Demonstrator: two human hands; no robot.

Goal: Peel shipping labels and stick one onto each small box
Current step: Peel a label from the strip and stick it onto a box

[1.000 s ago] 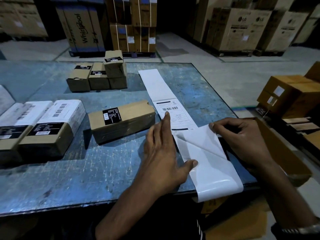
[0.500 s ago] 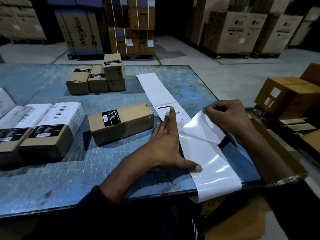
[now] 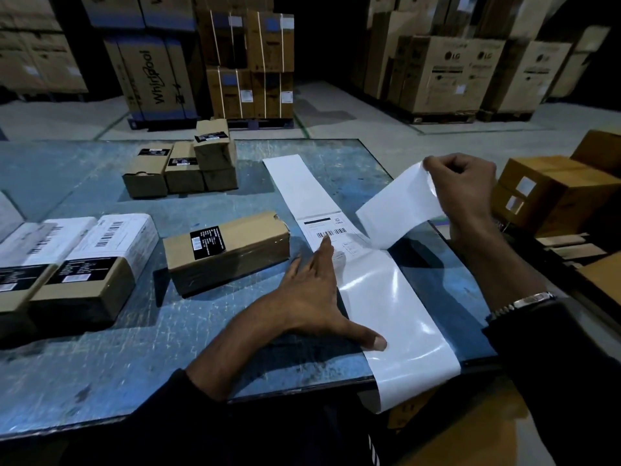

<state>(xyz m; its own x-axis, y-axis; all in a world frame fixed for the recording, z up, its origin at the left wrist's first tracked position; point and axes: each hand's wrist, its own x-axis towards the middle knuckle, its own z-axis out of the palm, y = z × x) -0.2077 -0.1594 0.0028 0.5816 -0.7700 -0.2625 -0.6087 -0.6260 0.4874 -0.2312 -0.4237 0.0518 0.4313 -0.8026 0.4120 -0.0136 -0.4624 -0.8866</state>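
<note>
Shipping labels on a long white backing strip [image 3: 369, 280] run across a scuffed blue table [image 3: 134, 358] from about 12 o'clock down to 5 o'clock, where the glossy, bare end of the strip hangs over the near edge. One printed label [image 3: 331, 232], bearing a barcode and a black header bar, lies flat on the strip near the table's centre. Just to its right, at 2 o'clock, a peeled label [image 3: 398, 210] curls up off the liner, its blank underside facing the camera, its lower edge meeting the strip.

A person's right hand [image 3: 465, 190] pinches the raised top corner of the peeled label between curled fingers and thumb, a metal wristband [image 3: 524, 302] showing at the dark sleeve. The left hand [image 3: 319, 297] lies spread and flat, forefinger reaching onto the printed label, thumb pressing the strip's left edge toward 6 o'clock.

Immediately left of the strip, at 9 o'clock from the left hand, sits a long brown box [image 3: 228, 250] with a small black sticker on top and no white label. Farther toward 9 o'clock, two boxes [image 3: 84, 264] at the table's left edge carry white barcode labels on top. At 11 o'clock a cluster of small brown boxes [image 3: 184, 166] stands, one stacked atop another. Large appliance cartons [image 3: 453, 68] line the warehouse floor beyond.
</note>
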